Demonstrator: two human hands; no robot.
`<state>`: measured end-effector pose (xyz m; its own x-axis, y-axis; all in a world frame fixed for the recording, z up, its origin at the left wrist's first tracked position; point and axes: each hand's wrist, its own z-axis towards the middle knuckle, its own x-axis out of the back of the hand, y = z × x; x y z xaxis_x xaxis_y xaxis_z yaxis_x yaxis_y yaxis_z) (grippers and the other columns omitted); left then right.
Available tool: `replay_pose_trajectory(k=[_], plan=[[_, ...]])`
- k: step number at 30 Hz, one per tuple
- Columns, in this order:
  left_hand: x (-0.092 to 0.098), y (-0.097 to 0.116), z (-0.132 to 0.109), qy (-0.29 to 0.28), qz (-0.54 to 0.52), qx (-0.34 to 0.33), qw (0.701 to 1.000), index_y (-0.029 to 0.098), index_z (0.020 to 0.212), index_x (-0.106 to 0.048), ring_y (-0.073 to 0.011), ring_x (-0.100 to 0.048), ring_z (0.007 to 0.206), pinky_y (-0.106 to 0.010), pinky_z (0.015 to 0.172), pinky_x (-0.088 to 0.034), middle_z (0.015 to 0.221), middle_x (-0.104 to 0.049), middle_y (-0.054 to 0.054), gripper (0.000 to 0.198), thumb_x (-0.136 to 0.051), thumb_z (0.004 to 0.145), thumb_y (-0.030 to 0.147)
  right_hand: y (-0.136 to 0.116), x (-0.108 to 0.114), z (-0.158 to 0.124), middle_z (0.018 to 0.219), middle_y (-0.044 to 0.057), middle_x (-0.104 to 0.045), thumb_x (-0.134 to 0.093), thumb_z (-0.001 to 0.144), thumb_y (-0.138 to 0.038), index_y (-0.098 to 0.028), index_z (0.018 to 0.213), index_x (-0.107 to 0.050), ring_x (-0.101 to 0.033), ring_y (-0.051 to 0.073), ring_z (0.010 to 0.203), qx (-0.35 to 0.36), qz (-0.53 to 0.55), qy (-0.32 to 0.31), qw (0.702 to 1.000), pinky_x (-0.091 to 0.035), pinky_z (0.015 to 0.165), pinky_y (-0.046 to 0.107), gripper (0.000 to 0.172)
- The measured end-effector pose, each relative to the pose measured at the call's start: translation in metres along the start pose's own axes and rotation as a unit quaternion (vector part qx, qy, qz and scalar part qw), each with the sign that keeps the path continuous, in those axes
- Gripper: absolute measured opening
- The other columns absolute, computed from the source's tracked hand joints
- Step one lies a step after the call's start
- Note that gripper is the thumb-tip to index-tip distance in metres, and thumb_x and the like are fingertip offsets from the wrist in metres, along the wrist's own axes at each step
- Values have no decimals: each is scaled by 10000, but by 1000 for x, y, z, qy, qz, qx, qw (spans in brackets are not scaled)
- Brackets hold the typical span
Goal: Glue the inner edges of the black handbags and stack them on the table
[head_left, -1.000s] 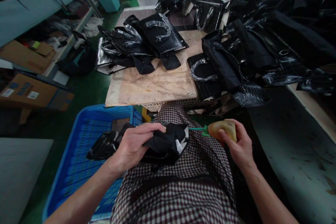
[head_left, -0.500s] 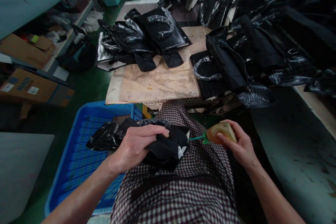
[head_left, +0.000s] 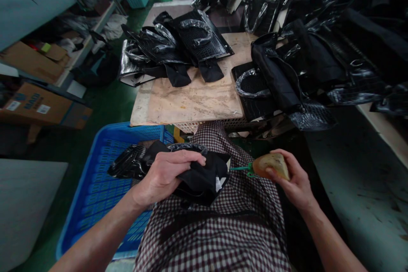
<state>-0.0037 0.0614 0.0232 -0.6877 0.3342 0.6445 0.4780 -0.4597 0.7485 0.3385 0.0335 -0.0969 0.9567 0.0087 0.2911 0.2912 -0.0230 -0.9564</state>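
Observation:
Across my lap lies a black handbag [head_left: 199, 178], its dark fabric side up and a pale edge showing at its right end. My left hand [head_left: 165, 174] is closed on it, thumb and fingers pinching the cloth. A soft amber squeeze bottle [head_left: 270, 166] with a thin green nozzle [head_left: 239, 168] is gripped in my right hand [head_left: 296, 182]. The nozzle points left and its tip meets the pale edge of the bag; whether it goes inside, I cannot tell. The bag's crocodile-patterned left part hangs over the blue basket.
A blue plastic basket [head_left: 75, 208] stands at my left. Ahead, a worn wooden tabletop [head_left: 185, 108] bears several black bags [head_left: 194, 34] with plastic-wrapped handles. More black bags [head_left: 283, 72] are heaped at the right. Cardboard boxes [head_left: 35, 106] stand at the left.
My right hand and the bottle have shifted very slightly right and down. The left hand keeps its hold on the bag. The whole view has drifted a little.

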Motion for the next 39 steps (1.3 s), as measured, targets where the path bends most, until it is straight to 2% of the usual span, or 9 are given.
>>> replay_pose_trajectory(k=[3, 9, 15, 19, 23, 29, 34, 39], plan=[[-1, -2, -2, 3, -7, 6, 1000, 146, 1004, -707, -151, -714, 981, -210, 904, -576, 1041, -754, -72, 288, -465, 906, 24, 0, 0, -5, 1048, 19, -618, -745, 804, -412, -283, 1171, -571, -609, 215, 907, -13, 14, -3, 1000, -523, 769, 282, 426], [-1, 1, -3, 0, 7, -5, 1000, 137, 988, -703, -167, -721, 962, -236, 887, -589, 1028, -755, -90, 296, -447, 900, 17, 5, -12, -10, 1086, 36, -598, -754, 791, -414, -272, 1204, -542, -613, 233, 923, -37, 42, 70, 996, -523, 800, 323, 486], [-3, 0, -6, -15, 24, -19, 999, 137, 997, -696, -153, -705, 1005, -221, 921, -564, 1057, -745, -78, 302, -448, 894, -3, 3, -12, -12, 1040, 33, -612, -759, 783, -419, -265, 1168, -567, -613, 227, 893, -46, 56, 25, 997, -529, 770, 312, 457], [-2, 3, -4, -5, 6, -2, 1000, 133, 983, -699, -154, -718, 964, -215, 886, -581, 1021, -755, -83, 285, -452, 903, 18, 3, -11, -14, 1044, 33, -614, -771, 772, -412, -264, 1171, -565, -612, 224, 900, -53, 60, 63, 995, -524, 768, 307, 474], [0, 6, -3, 0, 11, -14, 1000, 127, 945, -707, -156, -725, 935, -214, 862, -589, 996, -760, -90, 283, -446, 904, 23, 3, -12, -17, 1036, 43, -627, -770, 768, -416, -250, 1149, -584, -615, 236, 901, -62, 69, 38, 995, -533, 758, 323, 456], [-3, 4, -7, -5, 20, -31, 999, 127, 927, -707, -163, -720, 961, -232, 886, -581, 1018, -753, -92, 270, -460, 900, 21, 4, -10, -24, 1010, 59, -646, -763, 768, -433, -240, 1143, -586, -627, 251, 854, -84, 82, 102, 988, -551, 680, 332, 457], [-4, 5, -7, -3, 12, -18, 1000, 133, 926, -707, -163, -727, 938, -228, 857, -593, 996, -761, -81, 299, -443, 872, 2, 3, -12, -22, 1038, 53, -625, -774, 753, -459, -240, 1133, -575, -628, 245, 889, -70, 41, 124, 989, -543, 755, 342, 482], [-5, 6, -7, -1, -9, 4, 1000, 144, 963, -709, -168, -732, 936, -230, 865, -591, 1004, -763, -78, 324, -445, 845, -3, 4, -18, -18, 1052, 57, -609, -764, 767, -460, -240, 1154, -557, -616, 238, 893, -36, 19, 130, 991, -536, 762, 342, 491]])
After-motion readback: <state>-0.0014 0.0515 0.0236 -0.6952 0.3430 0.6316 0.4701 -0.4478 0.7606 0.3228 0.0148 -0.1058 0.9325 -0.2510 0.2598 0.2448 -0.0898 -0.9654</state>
